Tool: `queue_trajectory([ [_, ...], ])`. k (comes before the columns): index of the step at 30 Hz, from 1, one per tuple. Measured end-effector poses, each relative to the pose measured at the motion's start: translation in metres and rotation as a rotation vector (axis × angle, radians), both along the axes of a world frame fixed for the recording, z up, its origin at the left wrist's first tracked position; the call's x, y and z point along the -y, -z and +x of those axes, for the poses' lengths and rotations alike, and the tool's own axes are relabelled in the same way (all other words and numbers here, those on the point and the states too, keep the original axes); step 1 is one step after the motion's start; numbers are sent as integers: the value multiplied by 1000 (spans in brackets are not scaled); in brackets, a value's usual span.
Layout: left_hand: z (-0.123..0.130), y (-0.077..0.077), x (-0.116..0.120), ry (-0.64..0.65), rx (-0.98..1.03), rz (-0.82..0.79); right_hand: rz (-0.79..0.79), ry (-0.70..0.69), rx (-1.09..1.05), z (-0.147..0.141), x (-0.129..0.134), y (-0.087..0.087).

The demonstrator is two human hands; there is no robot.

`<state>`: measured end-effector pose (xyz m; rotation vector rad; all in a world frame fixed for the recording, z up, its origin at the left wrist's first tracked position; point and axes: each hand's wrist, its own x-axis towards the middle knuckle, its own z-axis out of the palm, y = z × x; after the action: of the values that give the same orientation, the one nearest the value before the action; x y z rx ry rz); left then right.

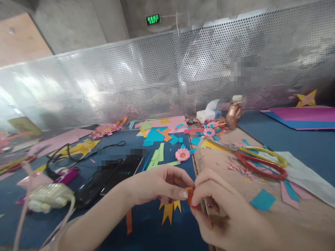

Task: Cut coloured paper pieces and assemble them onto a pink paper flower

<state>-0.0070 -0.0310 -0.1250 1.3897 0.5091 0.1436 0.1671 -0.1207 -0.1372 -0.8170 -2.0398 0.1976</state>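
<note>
A small piece of orange paper (190,197) is pinched between my two hands near the bottom centre. My left hand (167,183) grips its left side between thumb and fingers. On the other side, my right hand (216,202) holds its right and lower edge with bent fingers. Under my hands lies a yellow paper shape with notched strips (168,212), partly hidden. An orange strip (129,222) rests on the blue table below my left wrist. Just beyond my hands is a pink paper flower (182,154) with blue leaves, beside light green strips (158,157).
Scissors with red and yellow handles (261,165) lie on the brown board (217,160) at right. Two black phones (123,174) lie left of centre. Farther back stand a tissue box (208,115) and a bottle (233,113). Coloured paper scraps (155,135) spread across the middle.
</note>
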Motion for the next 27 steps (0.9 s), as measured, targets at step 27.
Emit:
queue_trajectory([
  [27, 8, -6, 5, -275, 129, 401, -289, 172, -76, 6, -9, 4],
])
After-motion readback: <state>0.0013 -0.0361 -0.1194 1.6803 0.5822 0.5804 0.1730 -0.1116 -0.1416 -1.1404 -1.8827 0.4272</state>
